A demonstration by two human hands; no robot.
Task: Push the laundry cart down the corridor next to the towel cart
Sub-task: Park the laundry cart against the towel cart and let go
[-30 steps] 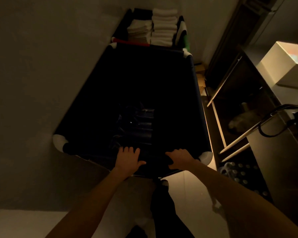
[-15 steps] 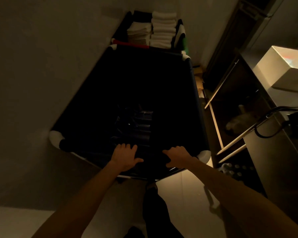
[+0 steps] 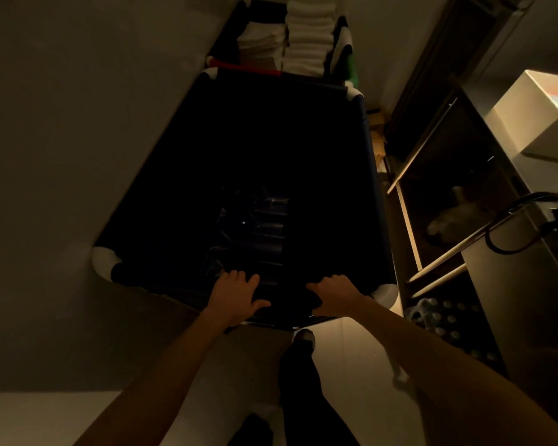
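Observation:
The laundry cart (image 3: 372, 188) is a deep, dark fabric bin with white corner pieces, and it fills the middle of the view. Dim dark laundry lies at its bottom. My left hand (image 3: 236, 297) lies palm down over the near rim, fingers reaching inside. My right hand (image 3: 334, 296) curls around the same rim, closer to the right corner. Right behind the cart's far edge stands the towel cart (image 3: 248, 66), with a red bar and stacks of folded white towels (image 3: 306, 37). The two carts look touching or nearly so.
A plain wall (image 3: 62, 123) runs close along the cart's left side. On the right stands a metal shelf unit (image 3: 432, 188) with a white box (image 3: 538, 114), a black cable (image 3: 503, 233) and a pack of bottles (image 3: 448, 320). My shoe (image 3: 303, 336) is under the near rim.
The cart has rolled slightly forward toward the towel cart. Both hands have stayed on the near rim, and my foot has stepped in under it.

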